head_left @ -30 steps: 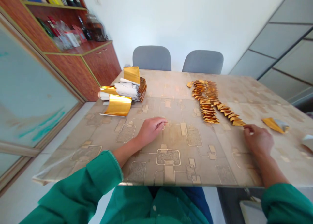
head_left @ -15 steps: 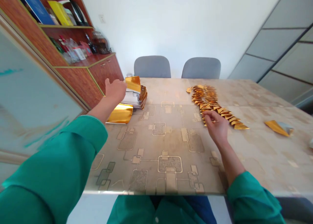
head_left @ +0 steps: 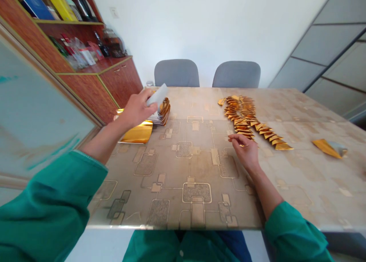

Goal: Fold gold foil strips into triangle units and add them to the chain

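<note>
In the head view, my left hand is closed on a sheet of gold foil paper, whose pale back faces me. Below that hand is a stack of foil sheets, partly hidden by it, with a loose gold sheet lying in front. My right hand is at the near end of a row of folded gold paper pieces, its fingers curled and their tips together. Whether anything is between those fingertips I cannot make out.
A partly folded gold paper piece lies on the patterned tabletop at the right. Two grey chairs stand behind the far edge. To the left is a wooden cabinet with bottles and bags on its shelves.
My left hand has come away from the stack, toward the right, with a sheet now in its grip. The right hand has shifted slightly left, and the view has tilted a little.
</note>
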Available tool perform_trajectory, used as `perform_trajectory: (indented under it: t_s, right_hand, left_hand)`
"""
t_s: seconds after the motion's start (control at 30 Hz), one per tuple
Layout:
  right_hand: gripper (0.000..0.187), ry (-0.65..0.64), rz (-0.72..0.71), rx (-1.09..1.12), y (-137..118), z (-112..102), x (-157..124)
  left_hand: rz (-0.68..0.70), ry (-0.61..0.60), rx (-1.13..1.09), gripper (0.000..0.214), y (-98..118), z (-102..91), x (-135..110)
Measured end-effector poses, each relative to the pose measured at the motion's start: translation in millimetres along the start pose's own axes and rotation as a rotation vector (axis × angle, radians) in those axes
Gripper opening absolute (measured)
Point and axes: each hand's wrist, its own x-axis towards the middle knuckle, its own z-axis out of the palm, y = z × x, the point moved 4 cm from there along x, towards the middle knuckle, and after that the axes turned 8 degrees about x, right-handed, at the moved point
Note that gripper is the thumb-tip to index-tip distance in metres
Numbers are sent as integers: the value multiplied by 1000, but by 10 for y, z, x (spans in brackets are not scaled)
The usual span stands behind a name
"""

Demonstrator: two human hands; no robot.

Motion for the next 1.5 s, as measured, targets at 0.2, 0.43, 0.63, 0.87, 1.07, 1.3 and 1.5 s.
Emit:
perform_trajectory:
  t_s: [0.2,0.43,0.63,0.87,1.07,1.3,1.5]
  right_hand:
    - [35,-254,-26,165,-95,163,-91]
    - [44,-600,-237,-41,-193,374,-244]
    - [54,-643,-388,-145,-278,454,-282]
    - [34,-705,-460,-287,-297,497,-338]
    - [30,-693,-448,-335,-302,509,-350]
    - [35,-700,-388,-315,-314,498,-345]
    - [39,-756,-328,-262,-315,461,-330]
  left_hand:
    - [-198,-547,-895,11,717,832,-784]
    - [-303,-460,-735,21,742,1480,-997]
    - [-154,-385,-720,40,769,1559,-989]
    - [310,-195,-126,27,999,1276,-1069]
    - [557,-455,-113,55,1163,1204,-1419]
    - [515,-344,-174,10,1090,1262,-1481]
    - [181,-380,-402,12,1001,1195,-1443]
